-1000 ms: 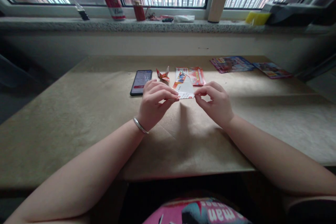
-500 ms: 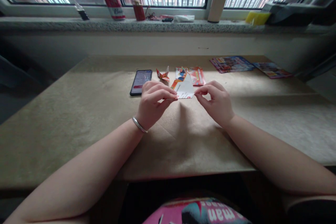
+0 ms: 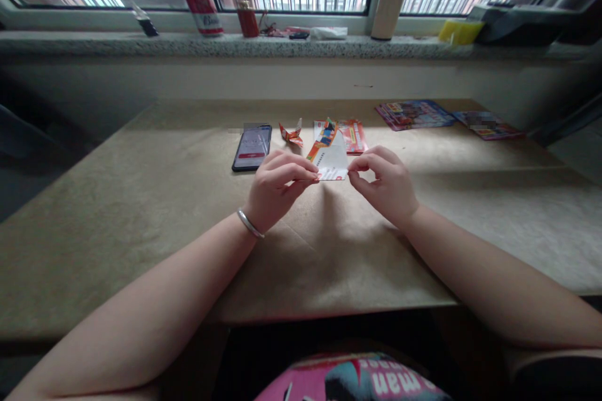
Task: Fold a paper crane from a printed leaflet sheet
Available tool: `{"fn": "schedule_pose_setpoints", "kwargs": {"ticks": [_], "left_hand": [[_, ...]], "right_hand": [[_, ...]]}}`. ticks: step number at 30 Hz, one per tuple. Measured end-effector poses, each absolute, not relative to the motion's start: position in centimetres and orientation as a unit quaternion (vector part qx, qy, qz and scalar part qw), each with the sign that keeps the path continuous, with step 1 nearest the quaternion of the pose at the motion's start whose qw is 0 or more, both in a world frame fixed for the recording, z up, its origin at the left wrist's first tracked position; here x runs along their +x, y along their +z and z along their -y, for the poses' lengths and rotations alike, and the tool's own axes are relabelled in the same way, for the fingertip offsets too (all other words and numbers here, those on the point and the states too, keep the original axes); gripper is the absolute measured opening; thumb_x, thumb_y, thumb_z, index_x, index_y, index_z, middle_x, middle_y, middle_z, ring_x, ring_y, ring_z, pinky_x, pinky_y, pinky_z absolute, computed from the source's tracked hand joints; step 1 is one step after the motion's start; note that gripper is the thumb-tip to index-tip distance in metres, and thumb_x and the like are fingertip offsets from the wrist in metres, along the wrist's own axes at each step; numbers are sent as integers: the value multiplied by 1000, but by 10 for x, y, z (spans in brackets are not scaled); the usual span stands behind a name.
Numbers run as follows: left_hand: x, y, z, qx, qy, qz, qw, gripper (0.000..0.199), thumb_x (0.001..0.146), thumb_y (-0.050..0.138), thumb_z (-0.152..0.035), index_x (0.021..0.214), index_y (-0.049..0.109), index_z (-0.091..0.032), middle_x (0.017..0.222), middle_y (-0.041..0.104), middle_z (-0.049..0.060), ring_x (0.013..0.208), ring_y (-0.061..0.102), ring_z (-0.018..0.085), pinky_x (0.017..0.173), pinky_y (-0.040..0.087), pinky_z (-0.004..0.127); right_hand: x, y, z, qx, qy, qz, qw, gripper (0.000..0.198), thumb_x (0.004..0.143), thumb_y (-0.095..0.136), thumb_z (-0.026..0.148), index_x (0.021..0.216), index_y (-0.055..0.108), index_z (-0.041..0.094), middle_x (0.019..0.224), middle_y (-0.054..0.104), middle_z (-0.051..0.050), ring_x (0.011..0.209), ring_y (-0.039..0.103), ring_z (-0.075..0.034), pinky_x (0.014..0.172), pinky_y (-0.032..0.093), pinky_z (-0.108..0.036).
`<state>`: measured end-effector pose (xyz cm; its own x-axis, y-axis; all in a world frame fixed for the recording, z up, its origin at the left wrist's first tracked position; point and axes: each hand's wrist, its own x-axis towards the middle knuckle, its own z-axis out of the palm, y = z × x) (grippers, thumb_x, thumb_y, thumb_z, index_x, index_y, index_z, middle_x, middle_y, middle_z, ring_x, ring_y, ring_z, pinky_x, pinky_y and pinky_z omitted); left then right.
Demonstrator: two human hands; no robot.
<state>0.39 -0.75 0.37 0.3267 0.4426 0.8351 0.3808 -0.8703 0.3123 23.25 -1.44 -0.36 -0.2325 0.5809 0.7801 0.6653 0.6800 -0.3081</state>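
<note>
A folded sheet of printed paper [image 3: 333, 160], white with an orange strip, is held up above the table between both hands. My left hand [image 3: 282, 185] pinches its near left corner between thumb and fingers; a silver bangle circles that wrist. On the other side, my right hand [image 3: 388, 182] has thumb and forefinger closed at the paper's near right corner. Just beyond lies a small folded orange paper figure [image 3: 291, 134]. A phone [image 3: 253, 148] with a lit screen rests beside my left hand. Behind the held sheet are red printed papers [image 3: 355, 136], partly covered.
Colourful printed leaflets [image 3: 414, 114] lie at the back right of the table [image 3: 141, 213], with another leaflet [image 3: 488, 125] beside them. On the stone windowsill [image 3: 282, 46] stand a red can [image 3: 204, 11], a red lighter-like container [image 3: 248, 20] and a yellow object [image 3: 459, 32].
The held paper has tilted slightly, so more of its white face shows and its near edge sits a little lower. Both hands keep their pinch and have barely moved.
</note>
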Motion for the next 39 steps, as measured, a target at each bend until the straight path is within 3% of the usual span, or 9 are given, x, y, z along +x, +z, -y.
{"fn": "schedule_pose_setpoints", "kwargs": {"ticks": [5, 13, 26, 31, 36, 39], "left_hand": [[4, 3, 7, 809, 528, -254, 45, 11, 86, 69, -26, 75, 67, -22, 85, 73, 0, 80, 64, 12, 79, 50, 31], [4, -10, -9, 708, 604, -279, 240, 17, 80, 74, -34, 79, 65, -19, 88, 69, 4, 85, 65, 14, 76, 54, 28], [8, -19, -12, 690, 595, -290, 292, 20, 83, 70, -36, 84, 60, -19, 89, 66, 4, 85, 63, 13, 80, 55, 28], [5, -17, -12, 705, 591, -304, 249, 17, 85, 68, -34, 85, 61, -20, 92, 66, 5, 89, 63, 15, 80, 55, 30], [3, -5, -2, 773, 558, -296, 57, 3, 86, 65, -21, 85, 62, -21, 93, 66, 3, 91, 62, 14, 85, 52, 32], [4, -2, 4, 797, 538, -275, -16, 8, 85, 64, -15, 84, 65, -23, 98, 63, 2, 95, 61, 15, 87, 51, 33]], "right_hand": [[233, -3, 13, -392, -39, 794, 463, 9, 82, 60, 17, 76, 63, 22, 79, 65, -2, 79, 60, -17, 70, 48, -32], [231, -2, 16, -420, 10, 752, 508, 6, 83, 67, 27, 87, 65, 22, 77, 59, 0, 69, 55, -13, 60, 45, -27], [230, -1, 18, -407, 10, 750, 522, 5, 84, 67, 27, 86, 65, 23, 77, 60, 0, 69, 56, -13, 57, 46, -28], [230, -3, 18, -395, 13, 752, 527, 8, 84, 67, 26, 92, 66, 23, 80, 61, 0, 69, 57, -13, 55, 46, -27], [229, -4, 19, -370, 9, 793, 484, 11, 85, 65, 26, 96, 67, 24, 84, 65, -2, 74, 59, -14, 57, 46, -27], [228, -5, 18, -377, 27, 809, 450, 11, 86, 60, 20, 95, 66, 24, 88, 67, -3, 76, 60, -14, 60, 48, -27]]}}
